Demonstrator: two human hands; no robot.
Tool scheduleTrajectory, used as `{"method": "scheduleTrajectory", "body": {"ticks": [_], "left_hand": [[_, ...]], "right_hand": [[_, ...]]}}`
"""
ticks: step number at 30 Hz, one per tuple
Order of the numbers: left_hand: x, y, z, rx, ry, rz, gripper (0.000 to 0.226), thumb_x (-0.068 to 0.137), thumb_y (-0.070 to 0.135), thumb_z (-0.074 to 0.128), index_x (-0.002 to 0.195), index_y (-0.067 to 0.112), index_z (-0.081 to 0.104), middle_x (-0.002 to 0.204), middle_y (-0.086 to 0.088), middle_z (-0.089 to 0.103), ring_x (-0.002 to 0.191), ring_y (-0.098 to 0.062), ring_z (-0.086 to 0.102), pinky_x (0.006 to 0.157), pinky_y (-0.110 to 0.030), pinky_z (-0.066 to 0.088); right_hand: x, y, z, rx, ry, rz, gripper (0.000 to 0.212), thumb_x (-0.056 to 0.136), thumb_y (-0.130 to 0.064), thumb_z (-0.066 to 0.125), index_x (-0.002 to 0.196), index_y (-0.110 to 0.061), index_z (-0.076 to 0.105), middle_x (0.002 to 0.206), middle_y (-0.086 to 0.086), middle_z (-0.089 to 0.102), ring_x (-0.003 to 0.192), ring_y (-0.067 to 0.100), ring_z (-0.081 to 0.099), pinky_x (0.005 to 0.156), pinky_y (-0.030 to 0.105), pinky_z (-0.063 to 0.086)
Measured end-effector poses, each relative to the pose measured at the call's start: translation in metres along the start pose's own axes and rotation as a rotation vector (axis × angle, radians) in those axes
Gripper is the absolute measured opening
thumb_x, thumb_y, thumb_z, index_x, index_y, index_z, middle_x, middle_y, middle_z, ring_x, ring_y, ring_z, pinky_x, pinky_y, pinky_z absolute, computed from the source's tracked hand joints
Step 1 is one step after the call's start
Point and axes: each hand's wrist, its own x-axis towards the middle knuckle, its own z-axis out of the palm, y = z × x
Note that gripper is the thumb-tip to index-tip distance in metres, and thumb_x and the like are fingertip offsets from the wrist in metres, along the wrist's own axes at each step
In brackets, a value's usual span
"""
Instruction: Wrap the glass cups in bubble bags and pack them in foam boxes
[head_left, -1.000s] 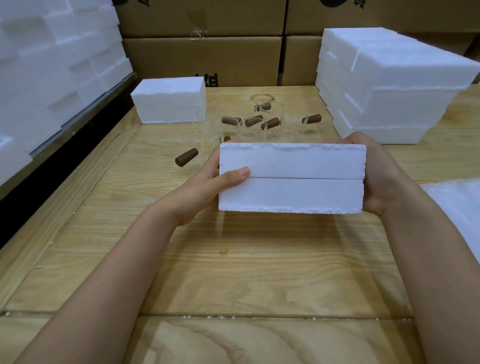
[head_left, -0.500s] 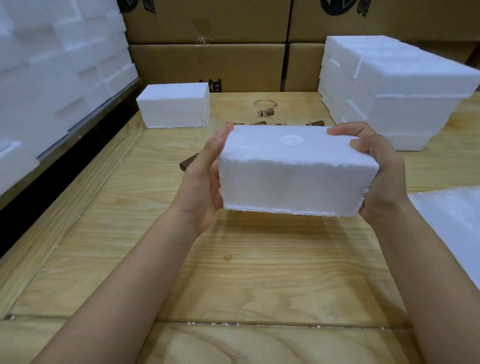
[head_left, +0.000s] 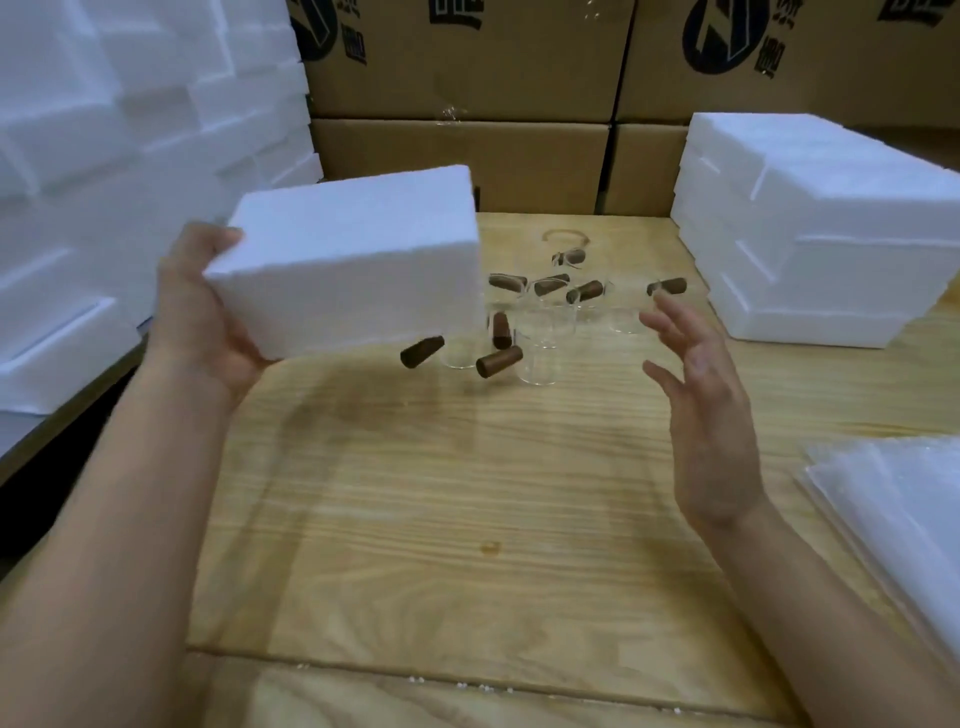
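- Pale wooden tabletop (head_left: 467, 519) fills the view, with printed cardboard cartons (head_left: 457, 156) stacked along its far edge at 12 o'clock.
- Closed foam box (head_left: 353, 270) is held tilted above the table at 10 o'clock; its contents are hidden.
- Left hand (head_left: 202, 322) grips that box at its near left end, thumb by the upper corner.
- Right hand (head_left: 711, 415) hovers at 3 o'clock, fingers spread wide, holding nothing.
- Clear glass cups (head_left: 540, 358) with brown handles stand clustered just past centre, unwrapped.
- Stack of foam boxes (head_left: 810, 234) sits at 2 o'clock; a foam pile (head_left: 104, 156) rises at 9 o'clock.
- Bubble bags (head_left: 893, 519) lie flat at 4 o'clock.
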Motion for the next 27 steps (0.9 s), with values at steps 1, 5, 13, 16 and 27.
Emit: {"method": "scheduleTrajectory", "body": {"ticks": [1,5,13,16,27], "left_hand": [[0.009,0.004,-0.011,0.010,0.035,0.009,0.030,0.082,0.033,0.046,0.094,0.022,0.072,0.082,0.003,0.071,0.072,-0.017,0.069,0.070,-0.034,0.056],[0.045,0.006,-0.044,0.120,0.168,-0.004,0.045,0.082,0.033,0.048,0.123,0.020,0.059,0.097,0.001,0.069,0.082,-0.018,0.067,0.069,-0.035,0.056],[0.099,-0.016,-0.069,0.265,0.192,-0.109,0.034,0.075,0.037,0.055,0.103,0.021,0.063,0.093,-0.003,0.069,0.085,-0.023,0.064,0.082,-0.041,0.052],[0.113,-0.017,-0.070,0.263,0.170,-0.102,0.029,0.075,0.036,0.057,0.098,0.021,0.065,0.084,-0.001,0.072,0.080,-0.020,0.067,0.079,-0.037,0.053],[0.117,-0.035,-0.064,0.683,0.387,0.477,0.044,0.091,0.049,0.045,0.125,0.021,0.054,0.124,0.000,0.058,0.110,-0.016,0.053,0.089,-0.028,0.041]], "right_hand": [[-0.004,0.004,0.004,-0.008,-0.007,-0.011,0.044,0.086,-0.049,0.040,0.126,-0.036,0.052,0.129,-0.011,0.055,0.129,0.009,0.044,0.110,0.047,0.032],[-0.018,0.020,0.019,-0.102,-0.015,-0.104,0.040,0.086,-0.038,0.042,0.117,-0.020,0.060,0.117,-0.003,0.062,0.117,0.020,0.053,0.099,0.039,0.041],[-0.019,0.031,0.023,-0.153,-0.090,-0.118,0.031,0.086,-0.033,0.045,0.105,-0.019,0.065,0.097,-0.005,0.066,0.101,0.021,0.058,0.091,0.026,0.041],[-0.018,0.033,0.021,-0.112,-0.108,-0.076,0.032,0.085,-0.034,0.045,0.101,-0.016,0.067,0.089,-0.001,0.067,0.095,0.024,0.061,0.088,0.027,0.043],[-0.016,0.035,0.022,-0.046,-0.078,-0.009,0.034,0.087,-0.033,0.043,0.095,-0.011,0.067,0.079,0.005,0.066,0.085,0.017,0.062,0.082,0.017,0.044]]}}
